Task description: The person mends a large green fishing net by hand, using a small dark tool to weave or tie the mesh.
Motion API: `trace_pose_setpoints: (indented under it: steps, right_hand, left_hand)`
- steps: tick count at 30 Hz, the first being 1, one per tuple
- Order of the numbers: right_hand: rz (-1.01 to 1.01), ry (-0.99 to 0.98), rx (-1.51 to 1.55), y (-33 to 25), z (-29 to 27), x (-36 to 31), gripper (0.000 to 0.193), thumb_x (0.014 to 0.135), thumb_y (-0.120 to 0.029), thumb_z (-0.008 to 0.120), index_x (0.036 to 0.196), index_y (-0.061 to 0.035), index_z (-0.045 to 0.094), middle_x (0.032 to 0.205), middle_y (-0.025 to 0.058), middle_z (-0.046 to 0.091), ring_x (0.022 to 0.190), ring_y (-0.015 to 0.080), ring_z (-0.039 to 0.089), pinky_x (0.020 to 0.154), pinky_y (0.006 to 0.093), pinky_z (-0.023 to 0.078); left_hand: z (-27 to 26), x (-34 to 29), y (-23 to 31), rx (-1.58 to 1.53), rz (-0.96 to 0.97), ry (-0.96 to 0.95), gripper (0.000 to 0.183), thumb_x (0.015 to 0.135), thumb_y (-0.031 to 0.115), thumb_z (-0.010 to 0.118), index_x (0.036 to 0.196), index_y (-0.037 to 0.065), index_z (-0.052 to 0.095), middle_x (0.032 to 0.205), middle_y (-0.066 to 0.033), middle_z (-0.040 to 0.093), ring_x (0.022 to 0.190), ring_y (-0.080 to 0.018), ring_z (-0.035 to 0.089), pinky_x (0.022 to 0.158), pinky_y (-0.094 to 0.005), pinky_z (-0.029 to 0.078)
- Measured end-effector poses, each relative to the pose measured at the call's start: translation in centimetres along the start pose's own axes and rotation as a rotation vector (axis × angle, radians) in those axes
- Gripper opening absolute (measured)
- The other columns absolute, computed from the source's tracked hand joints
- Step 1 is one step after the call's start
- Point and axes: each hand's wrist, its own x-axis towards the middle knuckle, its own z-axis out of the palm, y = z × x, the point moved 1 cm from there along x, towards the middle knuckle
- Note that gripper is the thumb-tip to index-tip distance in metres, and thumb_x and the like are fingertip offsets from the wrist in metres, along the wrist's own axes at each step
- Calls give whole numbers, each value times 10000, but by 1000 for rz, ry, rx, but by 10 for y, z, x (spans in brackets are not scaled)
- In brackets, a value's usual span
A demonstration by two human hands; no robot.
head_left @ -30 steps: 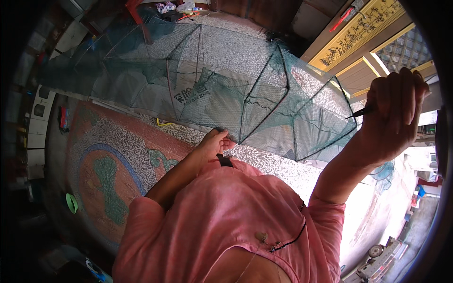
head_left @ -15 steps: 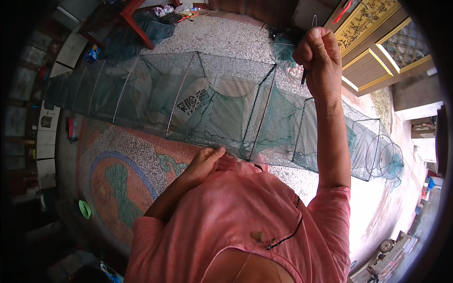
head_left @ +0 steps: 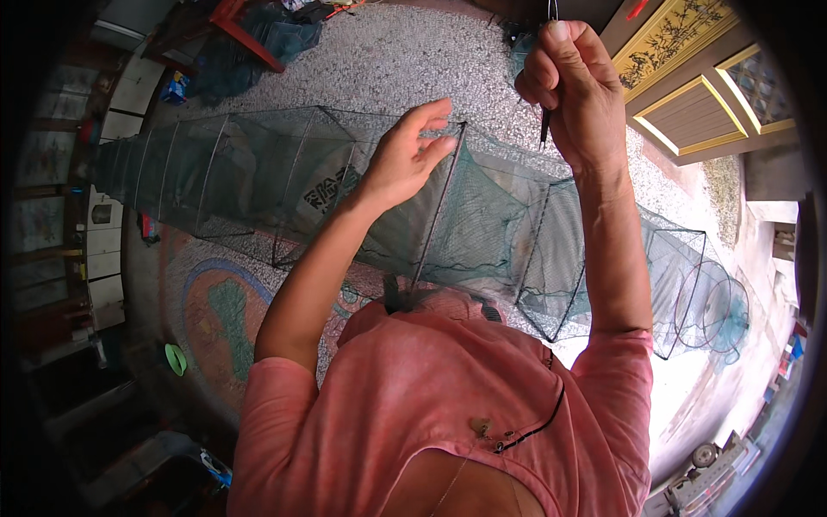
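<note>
The netting needle (head_left: 545, 129) sits mostly hidden inside the fist.

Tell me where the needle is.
In the head view, upper right: the thin dark needle hangs from the raised right hand, above the green net trap, right of the left hand.
</note>
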Motion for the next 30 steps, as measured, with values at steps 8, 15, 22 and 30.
trace_pose_setpoints:
  steps: [8, 15, 22, 30]
  right_hand:
    - [-80, 22, -370, 33, -61, 23, 138, 993, -178, 522, 944, -52, 494, 734, 26, 563, 661, 107, 548, 637, 235, 470]
    - [239, -332, -1162, 77, -104, 0, 102, 867, -140, 654, 952, -171, 702, 965, 57, 654, 951, 237, 630, 861, 341, 504]
    - [155, -481, -1136, 109, -120, -8, 116, 835, -108, 668, 939, -144, 707, 947, 45, 650, 959, 228, 620, 856, 335, 508]
    - [337, -417, -720, 130, -117, -18, 99, 867, -37, 662, 955, -77, 683, 931, 9, 630, 929, 138, 601, 827, 281, 502]
  left_hand:
    - [15, 39, -18, -14, -144, -31, 112, 915, 39, 580, 970, 12, 673, 999, -34, 669, 833, -97, 568, 746, -239, 460]
    - [17, 18, -7, 364, 10, -60, 102, 913, 36, 581, 931, 6, 677, 939, -45, 626, 835, -136, 582, 736, -243, 461]
    - [24, 11, -7, 446, 12, -20, 102, 911, 44, 583, 946, 31, 678, 1032, -78, 607, 935, -191, 596, 806, -279, 482]
    - [25, 5, -20, 274, -119, 25, 103, 920, 67, 592, 960, 45, 684, 1083, -90, 609, 969, -200, 609, 818, -301, 496]
